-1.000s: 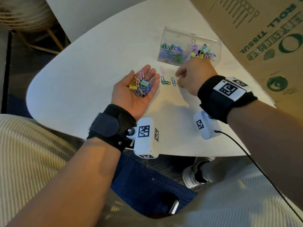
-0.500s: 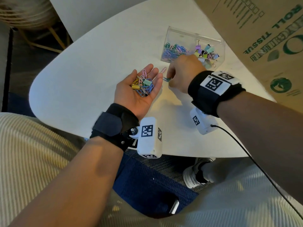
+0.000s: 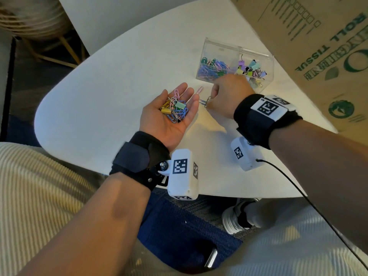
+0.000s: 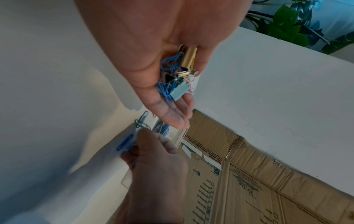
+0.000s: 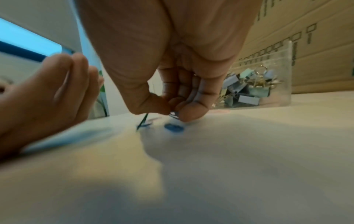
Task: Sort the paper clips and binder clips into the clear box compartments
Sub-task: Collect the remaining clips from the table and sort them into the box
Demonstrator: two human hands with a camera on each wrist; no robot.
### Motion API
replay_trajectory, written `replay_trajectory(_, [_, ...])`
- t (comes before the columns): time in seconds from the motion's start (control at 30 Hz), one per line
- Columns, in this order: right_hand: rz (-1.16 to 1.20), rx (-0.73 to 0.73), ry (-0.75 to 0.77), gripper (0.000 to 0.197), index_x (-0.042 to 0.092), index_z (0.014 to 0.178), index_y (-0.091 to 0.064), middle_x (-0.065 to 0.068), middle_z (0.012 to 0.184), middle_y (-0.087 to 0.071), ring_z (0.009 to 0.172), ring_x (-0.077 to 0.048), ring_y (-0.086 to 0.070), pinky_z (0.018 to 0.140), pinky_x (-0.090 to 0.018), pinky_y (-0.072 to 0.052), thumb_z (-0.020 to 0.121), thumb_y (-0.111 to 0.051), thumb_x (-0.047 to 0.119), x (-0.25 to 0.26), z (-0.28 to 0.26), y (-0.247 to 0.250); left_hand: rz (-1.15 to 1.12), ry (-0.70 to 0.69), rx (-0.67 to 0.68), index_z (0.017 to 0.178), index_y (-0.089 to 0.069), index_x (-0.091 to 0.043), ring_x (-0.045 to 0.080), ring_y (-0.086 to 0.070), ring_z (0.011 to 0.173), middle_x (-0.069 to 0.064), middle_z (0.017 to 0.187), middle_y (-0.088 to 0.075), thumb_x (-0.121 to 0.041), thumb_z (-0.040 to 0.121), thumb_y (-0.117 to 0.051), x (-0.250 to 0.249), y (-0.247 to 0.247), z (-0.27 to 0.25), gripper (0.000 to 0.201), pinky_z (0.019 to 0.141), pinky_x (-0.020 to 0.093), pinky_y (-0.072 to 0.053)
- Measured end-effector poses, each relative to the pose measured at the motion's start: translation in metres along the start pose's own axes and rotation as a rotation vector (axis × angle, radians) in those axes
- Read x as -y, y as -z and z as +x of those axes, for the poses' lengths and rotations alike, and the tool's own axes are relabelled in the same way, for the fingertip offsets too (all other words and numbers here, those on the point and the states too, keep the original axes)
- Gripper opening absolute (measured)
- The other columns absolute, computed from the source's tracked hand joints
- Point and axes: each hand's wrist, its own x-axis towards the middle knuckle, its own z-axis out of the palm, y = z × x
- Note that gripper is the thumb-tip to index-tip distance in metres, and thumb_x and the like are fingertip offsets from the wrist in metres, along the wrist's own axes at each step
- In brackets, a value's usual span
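My left hand (image 3: 168, 125) lies palm up and flat over the white table (image 3: 103, 100), carrying a pile of mixed clips (image 3: 175, 108): gold and mint binder clips among blue and pink paper clips (image 4: 175, 78). Just right of its fingertips, my right hand (image 3: 208, 101) pinches blue and green paper clips (image 4: 140, 123) low over the table. Its thumb and fingertips (image 5: 188, 113) are curled round them. The clear box (image 3: 219, 47) stands behind, paper clips (image 3: 213, 67) in its left compartment and binder clips (image 3: 250, 69) in its right.
One pink paper clip (image 3: 199, 90) lies on the table between the hands and the box. A large cardboard box (image 3: 322, 46) leans close over the table's right side, right behind the clear box. The table's near edge runs just under both wrists.
My right hand slid left across the table towards the left hand's fingertips and took hold of the blue and green paper clips that lay there. The left hand stayed flat.
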Motion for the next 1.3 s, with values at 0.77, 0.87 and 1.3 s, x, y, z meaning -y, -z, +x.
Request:
replay_trajectory(0.77, [-0.236, 0.120, 0.355, 0.027, 0.008, 0.111, -0.068, -0.012, 0.108, -0.068, 0.101, -0.029, -0.060, 0.080, -0.030, -0.045, 0.087, -0.068, 0.020, 0.008, 0.005, 0.009, -0.067, -0.050, 0.016, 0.108, -0.062, 0.001, 0.030, -0.069, 0.077, 0.015, 0.090, -0.067, -0.026, 0.100, -0.036, -0.007, 0.003, 0.005, 0.038, 0.076, 0.036, -0.057])
replay_trajectory(0.87, [-0.181, 0.103, 0.310, 0.023, 0.011, 0.110, -0.072, -0.006, 0.110, -0.071, 0.105, -0.024, -0.062, 0.088, -0.028, -0.047, 0.089, -0.062, 0.009, 0.008, 0.006, 0.016, -0.056, -0.046, 0.017, 0.108, -0.063, 0.000, 0.029, -0.069, 0.077, 0.015, 0.089, -0.067, -0.026, 0.100, -0.036, -0.007, 0.003, 0.004, 0.038, 0.077, 0.035, -0.056])
replay_trajectory(1.3, [0.345, -0.206, 0.096, 0.013, 0.020, 0.087, -0.075, 0.010, 0.073, -0.066, 0.068, -0.006, -0.061, 0.061, -0.016, -0.050, 0.082, -0.065, 0.014, 0.008, 0.005, 0.049, -0.053, -0.044, 0.030, 0.107, -0.063, 0.000, 0.029, -0.069, 0.078, 0.014, 0.089, -0.068, -0.027, 0.100, -0.036, -0.007, 0.004, 0.005, 0.039, 0.078, 0.034, -0.056])
